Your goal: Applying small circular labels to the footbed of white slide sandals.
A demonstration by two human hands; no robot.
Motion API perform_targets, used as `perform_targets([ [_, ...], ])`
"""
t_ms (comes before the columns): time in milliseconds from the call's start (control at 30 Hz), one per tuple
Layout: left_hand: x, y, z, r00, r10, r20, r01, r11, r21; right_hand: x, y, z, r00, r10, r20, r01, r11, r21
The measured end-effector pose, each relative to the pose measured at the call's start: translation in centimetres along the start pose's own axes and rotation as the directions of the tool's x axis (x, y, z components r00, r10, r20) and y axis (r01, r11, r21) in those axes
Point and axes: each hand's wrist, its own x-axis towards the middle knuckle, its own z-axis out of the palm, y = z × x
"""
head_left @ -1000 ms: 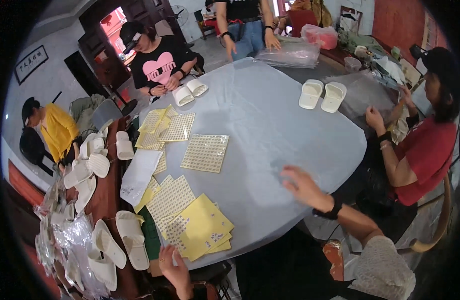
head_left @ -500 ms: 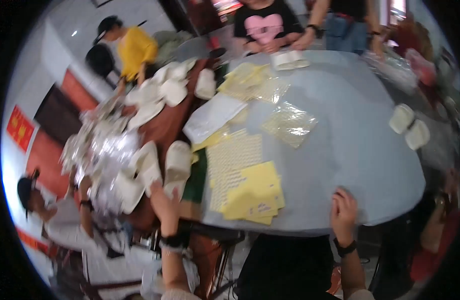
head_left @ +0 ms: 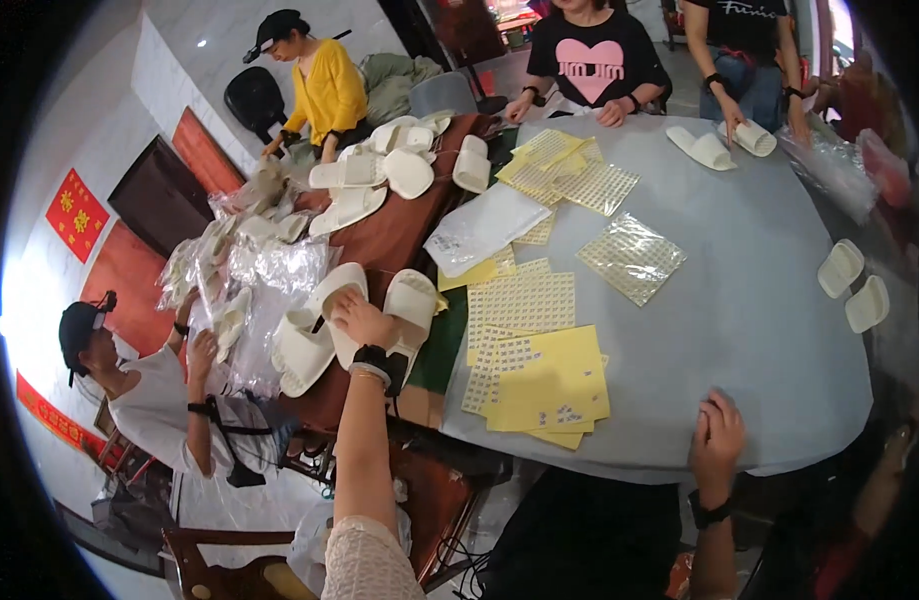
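My left hand reaches over the brown-covered table on the left, its fingers closed on a cream slipper at the strap. The matching cream slipper lies just right of it, and another cream slipper is on the left. My right hand rests at the near edge of the grey-covered table, its fingers curled with nothing visible in them. Between my hands lie yellow sheets bearing rows of small stickers, some peeled off.
More slippers and clear plastic bags cover the left table. A white bag and a wrapped sticker pack lie ahead. Two slippers sit at the right edge. A person across the table touches a slipper; others work on the left.
My left hand has moved forward from the slippers' near ends onto the left slipper. My right hand stays at the table edge. Across the table, the pair of slippers has moved right and been separated.
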Motion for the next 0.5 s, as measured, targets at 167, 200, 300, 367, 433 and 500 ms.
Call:
perform_targets([
  [167,-0.3,-0.3,1.7,0.976,0.073,-0.207,-0.07,0.997,0.023,0.1,-0.1,-0.1,0.999,0.03,0.016,-0.029,1.0,-0.008],
  [200,0.2,-0.8,1.8,0.963,0.09,-0.252,-0.087,0.996,0.024,0.1,-0.2,-0.2,0.999,0.042,0.005,-0.042,0.999,-0.019],
  [300,3.8,-2.7,2.3,0.985,0.083,-0.15,-0.088,0.996,-0.028,0.2,-0.3,-0.4,0.998,0.058,0.006,-0.058,0.998,-0.022],
  [367,7.0,-5.0,1.8,0.984,0.144,0.105,-0.113,0.96,-0.258,0.5,-0.2,-0.5,1.0,0.024,-0.012,-0.024,1.0,0.013],
  [433,7.9,-5.7,2.0,0.986,0.154,-0.067,-0.158,0.985,-0.071,0.5,0.1,-0.7,0.998,0.029,-0.06,-0.03,0.999,-0.022],
  [500,7.0,-4.9,0.9,0.654,0.477,-0.587,-0.472,0.864,0.176,0.4,0.3,-0.7,0.999,0.033,-0.042,-0.031,0.998,0.055],
])
